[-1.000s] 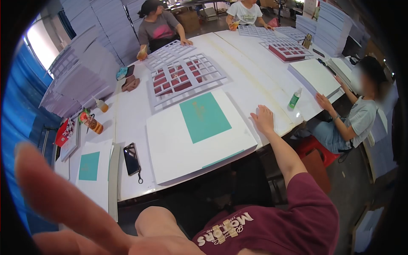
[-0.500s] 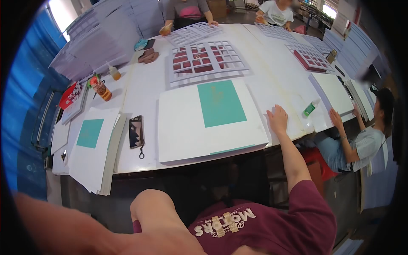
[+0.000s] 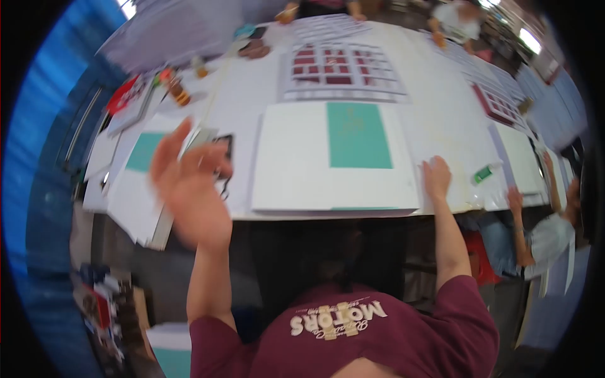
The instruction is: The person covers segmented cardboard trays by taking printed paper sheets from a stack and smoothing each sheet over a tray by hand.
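Observation:
In front of me lies a flat stack of large white sheets, with a green rectangle on its top face. My left hand, blurred by motion, is raised over the table's left front part with its fingers apart. I see nothing held in it. Behind its fingers a dark phone is partly hidden. Past that hand, another pile of white sheets with a green patch overhangs the front edge. My right hand lies flat on the table, just right of the large stack.
Beyond the stack sits a white grid frame over dark red pieces. A green-labelled bottle lies to the right. An orange drink bottle stands at the left. Other people work along the far and right sides of the table.
My left hand has come up from the lower left, where only the arm showed, to above the table. My right hand stays beside the stack. The view has shifted.

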### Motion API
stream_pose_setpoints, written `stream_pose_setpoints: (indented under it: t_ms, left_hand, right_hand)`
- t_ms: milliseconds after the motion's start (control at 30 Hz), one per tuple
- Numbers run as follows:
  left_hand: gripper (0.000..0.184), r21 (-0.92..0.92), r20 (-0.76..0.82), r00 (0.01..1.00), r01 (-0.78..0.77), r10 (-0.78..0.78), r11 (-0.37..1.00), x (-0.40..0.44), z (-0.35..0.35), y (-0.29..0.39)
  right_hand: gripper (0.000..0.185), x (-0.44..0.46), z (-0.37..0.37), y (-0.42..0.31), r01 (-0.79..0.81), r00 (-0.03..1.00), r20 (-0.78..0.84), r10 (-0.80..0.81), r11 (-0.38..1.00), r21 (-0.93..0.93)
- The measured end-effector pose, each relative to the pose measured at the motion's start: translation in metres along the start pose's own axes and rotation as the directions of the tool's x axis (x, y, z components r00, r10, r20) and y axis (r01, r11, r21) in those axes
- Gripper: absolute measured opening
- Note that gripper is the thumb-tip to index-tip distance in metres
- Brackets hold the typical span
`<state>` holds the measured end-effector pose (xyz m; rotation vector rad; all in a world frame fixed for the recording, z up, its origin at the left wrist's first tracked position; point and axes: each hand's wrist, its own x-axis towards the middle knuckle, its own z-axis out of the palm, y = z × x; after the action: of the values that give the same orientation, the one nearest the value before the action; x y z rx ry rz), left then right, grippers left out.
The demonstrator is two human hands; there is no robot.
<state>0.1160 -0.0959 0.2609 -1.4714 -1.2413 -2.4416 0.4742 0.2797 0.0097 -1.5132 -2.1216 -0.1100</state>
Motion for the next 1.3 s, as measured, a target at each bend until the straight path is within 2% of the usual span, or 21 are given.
stream_pose_setpoints:
  t_ms: [33, 67, 100, 133, 200, 267, 300, 400, 533, 600, 667, 733, 800, 867, 933, 1033, 1133, 1233, 1300]
  left_hand:
    - [0.061, 0.201, -0.077, 0.997, 0.025, -0.01, 0.979, -0.001, -0.021, -0.035]
    - [0.052, 0.031, -0.214, 0.951, 0.236, -0.224, 0.971, -0.007, -0.042, -0.06]
    - [0.047, 0.009, -0.264, 0.907, 0.343, -0.329, 0.939, -0.021, -0.072, -0.094]
    - [0.048, 0.057, -0.282, 0.876, 0.422, -0.391, 0.905, -0.038, -0.093, -0.12]
    - [0.046, -0.072, -0.2, 0.779, 0.593, -0.595, 0.802, -0.074, -0.124, -0.163]
    - [0.046, -0.09, -0.284, 0.644, 0.719, -0.71, 0.689, -0.093, -0.116, -0.171]
    - [0.041, 0.014, -0.291, 0.654, 0.732, -0.698, 0.681, -0.101, -0.116, -0.18]
    - [0.034, 0.323, -0.17, 0.753, 0.652, -0.636, 0.686, -0.12, -0.141, -0.217]
    - [0.023, 0.468, -0.187, 0.758, 0.628, -0.624, 0.622, -0.104, -0.155, -0.222]
    - [0.015, 0.533, -0.228, 0.806, 0.572, -0.546, 0.623, -0.11, -0.156, -0.231]
    - [0.01, 0.737, -0.112, 0.927, 0.318, -0.357, 0.596, -0.113, -0.154, -0.234]
    - [0.009, 0.744, -0.086, 0.939, 0.284, -0.334, 0.606, -0.11, -0.145, -0.226]
    - [0.008, 0.759, -0.084, 0.925, 0.3, -0.371, 0.578, -0.107, -0.139, -0.218]
    - [0.008, 0.775, -0.088, 0.912, 0.316, -0.401, 0.547, -0.103, -0.138, -0.215]
    - [0.008, 0.76, -0.103, 0.898, 0.348, -0.427, 0.548, -0.103, -0.136, -0.212]
    - [0.008, 0.731, -0.131, 0.885, 0.391, -0.447, 0.559, -0.103, -0.136, -0.214]
    - [0.008, 0.709, -0.152, 0.864, 0.433, -0.48, 0.556, -0.102, -0.136, -0.213]
    - [0.008, 0.703, -0.165, 0.848, 0.46, -0.504, 0.543, -0.101, -0.134, -0.21]
    - [0.008, 0.706, -0.18, 0.842, 0.47, -0.508, 0.53, -0.098, -0.13, -0.209]
  right_hand:
    - [0.052, 0.001, 0.001, 0.001, 0.03, 0.999, -0.011, -0.03, 1.0, -0.009]
    - [0.053, 0.002, 0.004, 0.004, 0.06, 0.998, -0.026, -0.06, 0.998, -0.014]
    - [0.053, 0.003, 0.009, 0.009, 0.068, 0.998, -0.01, -0.069, 0.997, -0.03]
    - [0.054, 0.004, 0.011, 0.01, 0.071, 0.997, -0.003, -0.072, 0.996, -0.05]
    - [0.053, 0.0, 0.004, 0.002, 0.053, 0.999, 0.013, -0.053, 0.997, -0.05]
    - [0.053, 0.001, 0.004, -0.005, 0.031, 0.999, 0.03, -0.029, 0.998, -0.051]
    - [0.053, 0.0, 0.002, -0.007, 0.023, 0.999, 0.041, -0.021, 0.999, -0.045]
    - [0.054, 0.0, -0.001, -0.001, 0.022, 0.998, 0.058, -0.02, 0.999, -0.044]
    - [0.055, 0.004, 0.003, 0.006, -0.041, 0.996, 0.075, 0.042, 0.999, -0.011]
    - [0.053, 0.015, -0.003, -0.007, -0.247, 0.969, 0.072, 0.238, 0.955, 0.165]
    - [0.051, 0.04, 0.018, -0.002, -0.102, 0.98, -0.126, 0.153, 0.935, 0.341]
    - [0.052, 0.069, 0.005, -0.038, 0.018, 0.99, -0.134, 0.035, 0.926, 0.376]
    - [0.053, 0.103, -0.005, -0.079, 0.176, 0.982, -0.117, -0.146, 0.937, 0.303]
    - [0.059, 0.135, -0.003, -0.125, 0.275, 0.961, -0.024, -0.276, 0.94, 0.201]
    - [0.064, 0.158, 0.019, -0.16, 0.388, 0.92, 0.049, -0.389, 0.921, 0.031]
    - [0.067, 0.188, 0.036, -0.208, 0.489, 0.862, 0.213, -0.461, 0.866, -0.103]
    - [0.064, 0.213, 0.048, -0.239, 0.501, 0.83, 0.384, -0.403, 0.842, -0.2]
    - [0.054, 0.229, 0.06, -0.251, 0.505, 0.784, 0.513, -0.35, 0.84, -0.199]
    - [0.046, 0.233, 0.068, -0.252, 0.518, 0.776, 0.517, -0.362, 0.834, -0.192]
